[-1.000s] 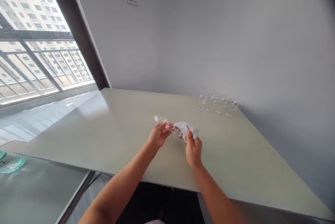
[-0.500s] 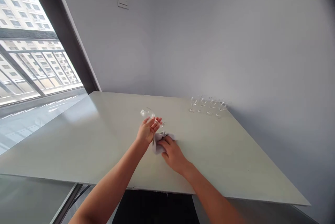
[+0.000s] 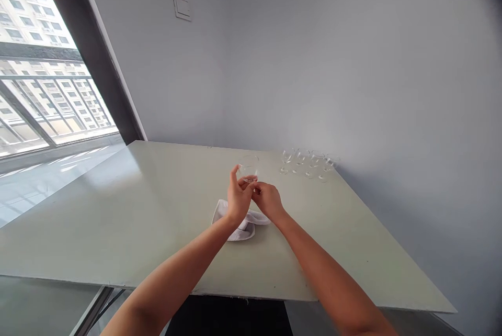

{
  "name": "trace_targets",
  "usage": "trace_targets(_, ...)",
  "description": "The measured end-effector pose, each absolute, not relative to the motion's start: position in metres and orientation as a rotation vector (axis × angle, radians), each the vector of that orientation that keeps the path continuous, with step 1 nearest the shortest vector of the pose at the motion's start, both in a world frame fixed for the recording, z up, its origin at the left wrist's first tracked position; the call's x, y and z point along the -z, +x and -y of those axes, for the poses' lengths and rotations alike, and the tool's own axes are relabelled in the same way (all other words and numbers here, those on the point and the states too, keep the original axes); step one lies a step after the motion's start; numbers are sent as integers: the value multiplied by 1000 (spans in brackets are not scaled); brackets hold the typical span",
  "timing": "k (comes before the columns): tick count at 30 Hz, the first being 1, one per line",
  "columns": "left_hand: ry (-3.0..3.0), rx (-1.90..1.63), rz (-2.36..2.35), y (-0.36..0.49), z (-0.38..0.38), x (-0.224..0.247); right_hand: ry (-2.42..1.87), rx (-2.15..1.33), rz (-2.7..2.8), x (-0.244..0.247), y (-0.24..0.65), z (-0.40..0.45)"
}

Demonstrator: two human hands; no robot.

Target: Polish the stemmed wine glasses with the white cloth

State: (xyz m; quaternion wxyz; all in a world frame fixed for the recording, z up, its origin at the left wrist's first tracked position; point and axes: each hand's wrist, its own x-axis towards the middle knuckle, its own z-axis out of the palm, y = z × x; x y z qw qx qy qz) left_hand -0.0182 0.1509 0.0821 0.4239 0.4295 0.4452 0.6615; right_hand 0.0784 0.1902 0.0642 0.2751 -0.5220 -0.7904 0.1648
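A clear wine glass (image 3: 248,166) is upright above the table, its bowl at the top. My left hand (image 3: 240,194) is wrapped round the lower bowl and the stem area. My right hand (image 3: 268,198) is closed at the stem, its fingertips touching those of my left hand. The foot and most of the stem are hidden by my fingers. A light grey cloth (image 3: 241,232) lies crumpled on the table below my hands, partly covered by my left wrist.
Several clear stemmed glasses (image 3: 287,157) stand at the back right of the pale table (image 3: 164,194), near the wall. The table's front edge is close to my body. A window is at the left.
The glass has gone from tilted to upright and moved right. My right hand has let go of the cloth, now on the table, and has closed at the stem.
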Motion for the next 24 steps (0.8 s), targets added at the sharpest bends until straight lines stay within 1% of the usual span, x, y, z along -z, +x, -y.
trace_targets(3, 1279, -1482, -1272, -26, -157, -72, -1521, -435, 2075, -46, 90, -212)
trace_targets(7, 1604, -1231, -1538, -57, -156, -42, -1751, -382, 1911, -26, 130, -250)
trace_targets(11, 1810, -1014, -1697, -77, -150, -10, -1948, -379, 1754, -9, 168, -286)
trace_targets(14, 1956, -860, -1790, -80, -148, 1, -2027, -389, 1687, 1, 180, -303)
trace_targets(18, 2029, -821, -1821, -79, -149, 3, -2065, -401, 1647, 6, 181, -319)
trace_targets(24, 2063, -862, -1807, -79, -150, 4, -2085, -432, 1623, 10, 184, -331)
